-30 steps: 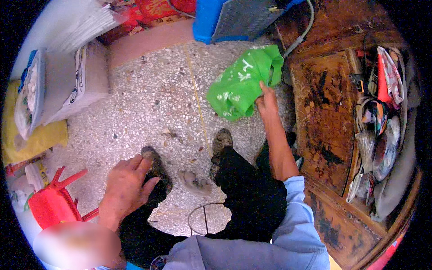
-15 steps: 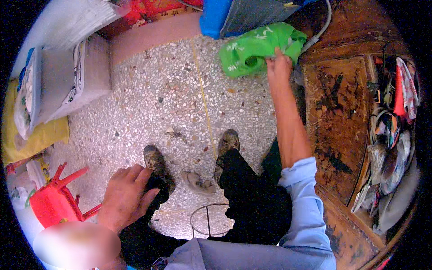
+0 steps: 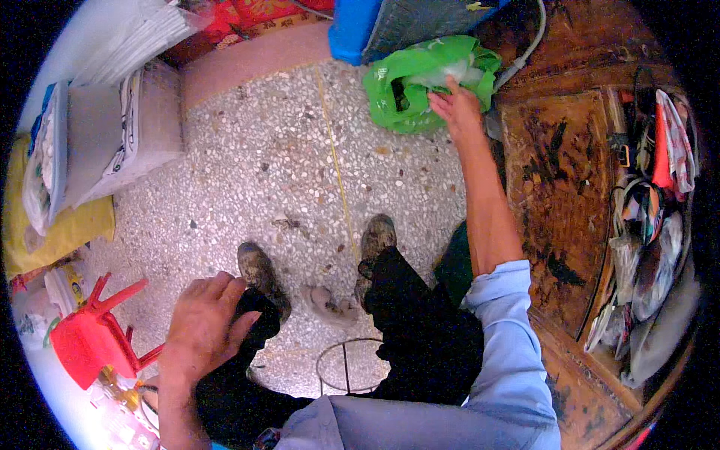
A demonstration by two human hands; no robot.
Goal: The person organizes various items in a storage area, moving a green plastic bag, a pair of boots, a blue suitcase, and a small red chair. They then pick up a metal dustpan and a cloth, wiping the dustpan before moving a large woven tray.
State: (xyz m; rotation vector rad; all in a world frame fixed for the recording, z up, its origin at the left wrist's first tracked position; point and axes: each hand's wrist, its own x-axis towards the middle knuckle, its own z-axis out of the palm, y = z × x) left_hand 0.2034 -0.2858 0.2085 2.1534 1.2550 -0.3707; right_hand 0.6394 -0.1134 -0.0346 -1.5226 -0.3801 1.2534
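Observation:
My right hand [image 3: 459, 109] is over the near right side of a green plastic bag [image 3: 386, 112] on the floor. Its fingers are spread at the bag's mouth, and no grip on the bag shows. Inside the bag lies whitish, see-through plastic [image 3: 459, 73]; whatever else it contains is hidden. My left hand [image 3: 208, 319] rests on my left knee, thumb apart from the fingers and nothing held.
A blue-sided dark box [image 3: 420, 30] stands behind the bag. Wooden furniture [image 3: 559, 210] with an open compartment of bagged items is at right. Left are a translucent storage box [image 3: 154, 120] and a red plastic stool [image 3: 90, 341]. Speckled floor [image 3: 247, 165] lies between.
The green bag's mouth has opened wider, showing the whitish plastic inside. My right hand's fingers have spread and shifted slightly left and nearer. My left hand stays on the knee.

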